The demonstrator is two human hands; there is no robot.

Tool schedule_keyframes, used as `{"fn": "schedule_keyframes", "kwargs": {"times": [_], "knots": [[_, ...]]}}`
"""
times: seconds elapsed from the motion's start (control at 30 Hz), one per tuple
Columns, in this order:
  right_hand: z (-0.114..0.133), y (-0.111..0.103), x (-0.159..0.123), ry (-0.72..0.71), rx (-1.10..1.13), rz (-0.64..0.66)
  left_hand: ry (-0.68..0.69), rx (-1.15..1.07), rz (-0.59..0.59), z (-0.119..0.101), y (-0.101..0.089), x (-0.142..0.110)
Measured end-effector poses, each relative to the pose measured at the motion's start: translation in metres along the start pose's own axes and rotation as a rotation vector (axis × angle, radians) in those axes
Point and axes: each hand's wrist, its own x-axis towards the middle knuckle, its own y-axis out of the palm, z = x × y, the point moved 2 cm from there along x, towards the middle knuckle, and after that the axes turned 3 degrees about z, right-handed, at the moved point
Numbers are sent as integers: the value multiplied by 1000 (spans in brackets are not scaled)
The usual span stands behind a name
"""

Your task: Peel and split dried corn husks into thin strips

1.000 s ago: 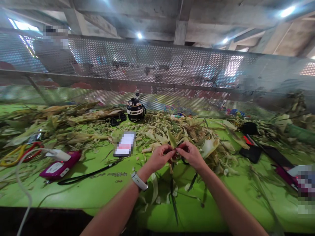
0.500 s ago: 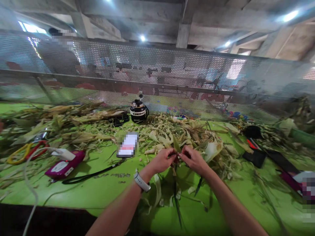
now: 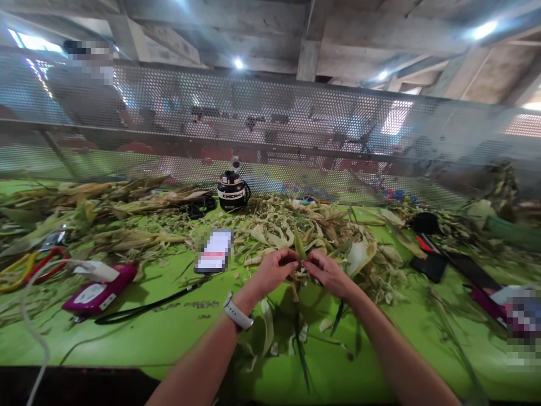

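Note:
My left hand (image 3: 276, 272), with a pale watch on its wrist, pinches the base of a pointed green corn husk (image 3: 300, 246). From the other side my right hand (image 3: 328, 274) meets it, thumb and fingers pinched at the same spot. The fingertips nearly touch and partly hide what is between them. Below the hands hangs a tan stem-like piece (image 3: 295, 292), and a long dark green strip (image 3: 301, 361) runs down toward the table edge. A heap of cut husk scraps (image 3: 321, 220) lies just behind the hands.
Left of me lie a phone (image 3: 213, 251) on a strap, a magenta power strip (image 3: 99, 290) with a white charger, and red-and-yellow-handled scissors (image 3: 38, 268). A black "ENERGY" jug (image 3: 232, 195) stands before a perforated metal screen (image 3: 270, 124). Another phone (image 3: 471, 269) lies right.
Both hands stay at the husk, with small finger movements; the right fingers draw slightly apart from the left ones. The view shifts right and then back as the head moves.

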Motion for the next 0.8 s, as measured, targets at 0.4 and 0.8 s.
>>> {"fn": "schedule_keyframes", "kwargs": {"times": [0.4,0.8], "knots": [[-1,0,0,142,251,37,-170,-278,61,4,0,-3],[9,-7,-5,-432,-202,-268,-234,-541,7,7,-2,-1]]}}
